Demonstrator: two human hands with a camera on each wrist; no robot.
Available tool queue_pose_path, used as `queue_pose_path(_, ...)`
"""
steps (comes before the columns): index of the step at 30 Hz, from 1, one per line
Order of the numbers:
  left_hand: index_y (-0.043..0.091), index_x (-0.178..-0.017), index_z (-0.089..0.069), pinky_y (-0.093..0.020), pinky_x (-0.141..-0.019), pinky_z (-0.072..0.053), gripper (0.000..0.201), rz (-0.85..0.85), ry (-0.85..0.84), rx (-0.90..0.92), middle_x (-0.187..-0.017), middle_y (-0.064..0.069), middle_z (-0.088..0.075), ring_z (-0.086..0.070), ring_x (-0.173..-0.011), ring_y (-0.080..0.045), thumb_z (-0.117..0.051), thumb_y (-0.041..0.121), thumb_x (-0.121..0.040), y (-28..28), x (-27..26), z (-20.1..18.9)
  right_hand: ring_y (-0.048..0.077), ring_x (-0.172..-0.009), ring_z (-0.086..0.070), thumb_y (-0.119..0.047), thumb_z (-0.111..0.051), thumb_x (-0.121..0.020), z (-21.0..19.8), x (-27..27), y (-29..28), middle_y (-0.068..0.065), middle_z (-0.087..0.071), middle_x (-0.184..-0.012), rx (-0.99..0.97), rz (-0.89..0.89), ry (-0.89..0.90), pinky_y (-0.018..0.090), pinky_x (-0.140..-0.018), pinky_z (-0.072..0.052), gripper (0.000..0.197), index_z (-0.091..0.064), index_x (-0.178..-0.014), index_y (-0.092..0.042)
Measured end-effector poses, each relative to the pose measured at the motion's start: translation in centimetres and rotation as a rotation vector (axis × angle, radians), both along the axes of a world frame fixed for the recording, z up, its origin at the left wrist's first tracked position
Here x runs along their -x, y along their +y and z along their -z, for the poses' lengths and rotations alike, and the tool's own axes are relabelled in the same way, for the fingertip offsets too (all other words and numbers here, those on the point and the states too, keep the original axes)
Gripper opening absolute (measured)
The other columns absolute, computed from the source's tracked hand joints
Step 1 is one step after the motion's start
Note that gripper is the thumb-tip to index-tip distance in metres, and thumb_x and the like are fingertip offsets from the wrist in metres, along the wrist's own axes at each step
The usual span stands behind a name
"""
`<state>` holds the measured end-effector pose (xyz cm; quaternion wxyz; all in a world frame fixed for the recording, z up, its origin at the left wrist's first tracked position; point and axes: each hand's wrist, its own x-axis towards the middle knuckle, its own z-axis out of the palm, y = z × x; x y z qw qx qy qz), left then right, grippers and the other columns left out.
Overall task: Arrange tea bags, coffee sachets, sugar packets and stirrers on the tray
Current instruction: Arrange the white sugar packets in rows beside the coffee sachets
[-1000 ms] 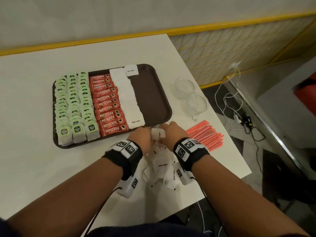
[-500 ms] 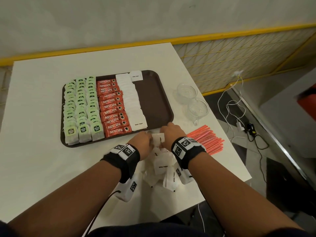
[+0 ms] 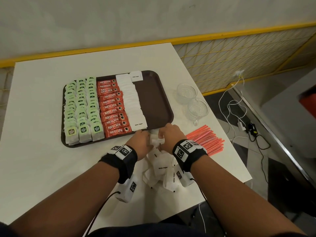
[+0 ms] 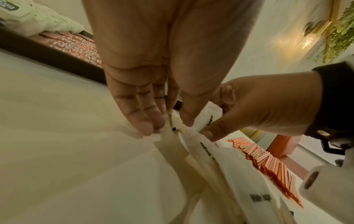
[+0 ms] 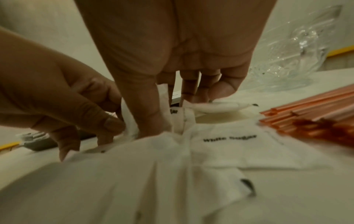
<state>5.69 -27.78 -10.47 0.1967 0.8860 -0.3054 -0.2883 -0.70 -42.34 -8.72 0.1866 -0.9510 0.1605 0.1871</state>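
Observation:
A brown tray (image 3: 154, 100) holds three rows of green tea bags (image 3: 82, 108), a column of red coffee sachets (image 3: 112, 108) and a column of white sugar packets (image 3: 134, 103); its right part is bare. Loose sugar packets (image 3: 162, 170) lie heaped on the table in front of the tray. My left hand (image 3: 145, 140) and right hand (image 3: 166, 135) meet over the heap's far end, by the tray's near rim. Each pinches a small bunch of sugar packets (image 4: 172, 136) between thumb and fingers (image 5: 149, 121). Orange stirrers (image 3: 205, 141) lie to the right.
Two glass cups (image 3: 193, 101) stand right of the tray, behind the stirrers. The white table (image 3: 42, 168) ends close to the right of the stirrers, and its near edge lies just under my forearms. Cables and a charger (image 3: 242, 124) lie on the floor at the right.
Both hands stay together at the sugar packet heap by the tray's near rim and keep fingering the same bunch. The head view has shifted; the tray's contents look the same.

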Motion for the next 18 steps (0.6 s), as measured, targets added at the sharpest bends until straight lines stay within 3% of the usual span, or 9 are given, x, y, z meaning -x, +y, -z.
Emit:
queue_pose_path(3,0.014,-0.125,-0.053,-0.03,-0.091,-0.043,0.039,0.023,0.026,0.005,-0.122,-0.007,-0.048,-0.055,-0.108,-0.026,-0.064,0.021,-0.088,-0.1,-0.1,0.3,0.021,-0.096,-0.053,-0.029,-0.085,-0.068,0.1,0.1,-0.6,0.002,-0.05,-0.108,-0.105,0.077,-0.015,0.028,-0.079,-0.045,0.035,-0.063,-0.094,-0.019)
queue_pose_path(6,0.019,-0.133,-0.049,-0.03,-0.092,-0.043,0.045,0.041,0.028,0.019,-0.126,-0.006,-0.048,-0.053,-0.114,-0.027,-0.059,0.023,-0.089,-0.4,-0.3,0.9,0.02,-0.085,-0.058,-0.024,-0.084,-0.069,0.1,0.5,-1.6,0.001,-0.057,-0.098,-0.232,0.173,-0.042,0.027,-0.07,-0.044,0.029,-0.059,-0.081,-0.019)
queue_pose_path(10,0.018,-0.145,-0.04,-0.035,-0.095,-0.044,0.049,0.082,-0.009,-0.012,-0.133,-0.01,-0.044,-0.053,-0.116,-0.029,-0.049,0.02,-0.097,-1.3,-0.3,0.8,0.015,-0.07,-0.056,-0.021,-0.085,-0.07,0.2,1.4,-2.5,0.003,-0.063,-0.091,-0.433,0.334,-0.1,0.029,-0.059,-0.049,0.03,-0.061,-0.085,-0.013)
queue_pose_path(13,0.018,-0.14,-0.044,-0.039,-0.092,-0.048,0.045,0.104,-0.074,-0.035,-0.128,-0.007,-0.047,-0.057,-0.112,-0.029,-0.053,0.021,-0.096,-1.7,-0.4,0.9,0.019,-0.072,-0.062,-0.019,-0.084,-0.072,-0.1,1.6,-3.0,0.009,-0.066,-0.087,-0.556,0.417,-0.125,0.036,-0.068,-0.057,0.033,-0.062,-0.092,-0.004)
queue_pose_path(18,0.015,-0.126,-0.054,-0.037,-0.086,-0.049,0.036,0.15,-0.149,-0.055,-0.118,-0.005,-0.049,-0.059,-0.103,-0.027,-0.061,0.023,-0.092,-2.1,-0.7,0.7,0.021,-0.075,-0.071,-0.019,-0.082,-0.077,-0.7,1.7,-3.7,0.01,-0.074,-0.09,-0.75,0.495,-0.111,0.027,-0.063,-0.056,0.033,-0.063,-0.103,-0.008)
